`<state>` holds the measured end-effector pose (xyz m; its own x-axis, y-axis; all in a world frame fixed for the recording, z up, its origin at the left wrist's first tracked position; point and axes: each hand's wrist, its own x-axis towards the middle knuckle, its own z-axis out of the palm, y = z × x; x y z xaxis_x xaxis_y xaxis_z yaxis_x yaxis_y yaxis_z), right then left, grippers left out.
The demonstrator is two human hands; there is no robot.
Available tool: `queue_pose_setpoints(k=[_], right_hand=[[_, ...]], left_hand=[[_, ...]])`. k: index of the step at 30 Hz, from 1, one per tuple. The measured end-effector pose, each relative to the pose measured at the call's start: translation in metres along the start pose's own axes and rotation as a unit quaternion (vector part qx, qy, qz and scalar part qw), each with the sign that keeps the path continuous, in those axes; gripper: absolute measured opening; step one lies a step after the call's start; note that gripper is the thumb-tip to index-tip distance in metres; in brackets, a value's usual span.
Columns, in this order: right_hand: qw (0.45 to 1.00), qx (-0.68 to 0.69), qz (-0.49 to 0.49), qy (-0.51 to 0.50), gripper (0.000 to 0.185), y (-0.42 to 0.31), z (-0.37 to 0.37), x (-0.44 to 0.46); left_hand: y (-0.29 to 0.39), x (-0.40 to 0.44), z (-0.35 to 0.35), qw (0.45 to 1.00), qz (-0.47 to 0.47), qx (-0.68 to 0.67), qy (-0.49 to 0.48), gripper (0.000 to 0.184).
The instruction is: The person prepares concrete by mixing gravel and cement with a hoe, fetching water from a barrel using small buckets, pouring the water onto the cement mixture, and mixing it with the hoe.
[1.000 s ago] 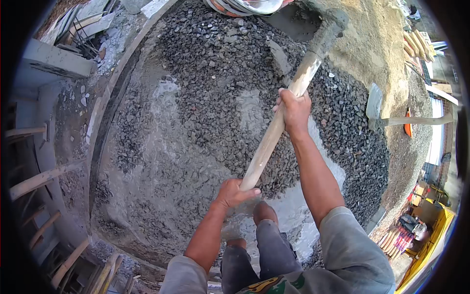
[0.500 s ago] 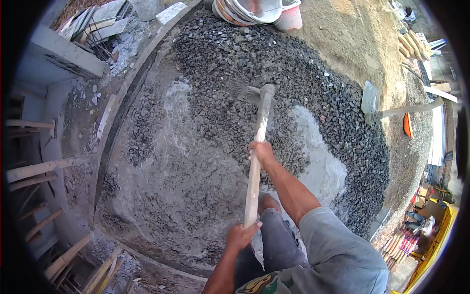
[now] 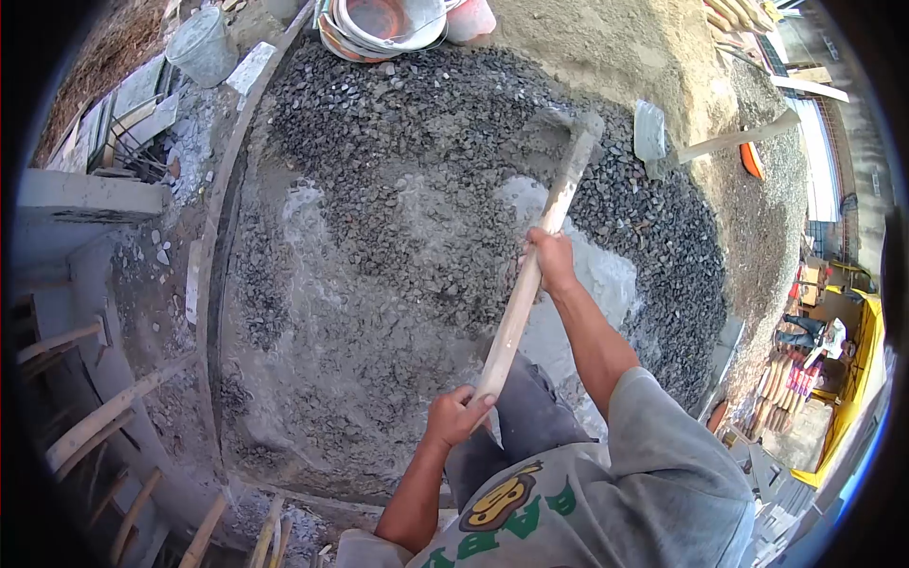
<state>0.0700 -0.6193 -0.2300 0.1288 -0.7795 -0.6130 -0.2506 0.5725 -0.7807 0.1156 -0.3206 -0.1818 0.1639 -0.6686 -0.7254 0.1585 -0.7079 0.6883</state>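
Note:
Both my hands are wrapped round the wooden handle of a hoe (image 3: 530, 284). My left hand (image 3: 453, 415) grips its near end, close to my thigh. Farther up the shaft, my right hand (image 3: 551, 257) is closed on the middle part. The hoe's head, coated in grey, is at the far end by the dark gravel (image 3: 653, 237); its blade is partly hard to make out. Below the handle spreads a wet grey mix of cement and stones (image 3: 379, 331), with a paler powdery patch (image 3: 606, 275) to the right.
Stacked buckets (image 3: 379, 24) stand at the far edge beside a sand heap (image 3: 606, 38). A shovel (image 3: 739, 137) lies at the right on the gravel. A raised curb (image 3: 216, 227) borders the mix on the left, with wooden poles (image 3: 114, 412) beyond. A person (image 3: 814, 331) is far right.
The hoe's head has swung to the right and farther away, so the handle slants more. My right hand moved up and right with it. The whole view has shifted.

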Motion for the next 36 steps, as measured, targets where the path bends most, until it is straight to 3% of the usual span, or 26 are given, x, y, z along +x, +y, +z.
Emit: queue_pose_setpoints(k=[3, 7, 9, 11, 14, 18, 24, 28, 31, 34, 36], right_hand=[[0.991, -0.118, 0.030, 0.049, 0.015, -0.053, -0.038, 0.046], [0.938, -0.348, 0.010, 0.013, 0.015, -0.037, -0.120, 0.117], [0.847, -0.521, 0.008, -0.102, 0.027, -0.017, -0.149, 0.135], [0.706, -0.698, -0.086, -0.081, 0.037, 0.008, -0.156, 0.129], [0.626, -0.769, -0.017, -0.125, 0.034, 0.004, -0.137, 0.118], [0.547, -0.806, 0.067, -0.217, 0.039, -0.002, -0.118, 0.107], [0.535, -0.808, 0.080, -0.234, 0.048, -0.047, -0.100, 0.060], [0.485, -0.847, 0.048, -0.214, 0.062, -0.055, -0.076, 0.035], [0.457, -0.855, 0.089, -0.226, 0.073, -0.070, -0.048, 0.012], [0.431, -0.884, 0.017, -0.182, 0.065, -0.072, -0.028, -0.020], [0.452, -0.873, -0.016, -0.182, 0.061, -0.049, -0.020, -0.010]], left_hand=[[0.027, 0.025, -0.020, 0.992, 0.077, -0.055, 0.089, 0.036], [0.019, 0.031, -0.100, 0.953, 0.042, -0.165, 0.251, 0.034], [0.008, 0.016, -0.144, 0.932, -0.007, -0.166, 0.323, 0.033], [-0.015, 0.000, -0.181, 0.910, -0.031, -0.118, 0.396, 0.033], [0.022, -0.034, -0.205, 0.865, -0.072, -0.176, 0.464, 0.033], [0.068, -0.052, -0.195, 0.872, -0.063, -0.135, 0.466, 0.033], [0.119, -0.060, -0.173, 0.911, -0.046, 0.053, 0.407, 0.031], [0.106, -0.094, -0.207, 0.859, 0.002, -0.022, 0.511, 0.030], [0.064, -0.125, -0.237, 0.817, 0.008, -0.102, 0.568, 0.030], [-0.004, -0.151, -0.248, 0.774, -0.027, -0.147, 0.615, 0.030], [-0.034, -0.157, -0.249, 0.739, -0.067, -0.225, 0.631, 0.030]])
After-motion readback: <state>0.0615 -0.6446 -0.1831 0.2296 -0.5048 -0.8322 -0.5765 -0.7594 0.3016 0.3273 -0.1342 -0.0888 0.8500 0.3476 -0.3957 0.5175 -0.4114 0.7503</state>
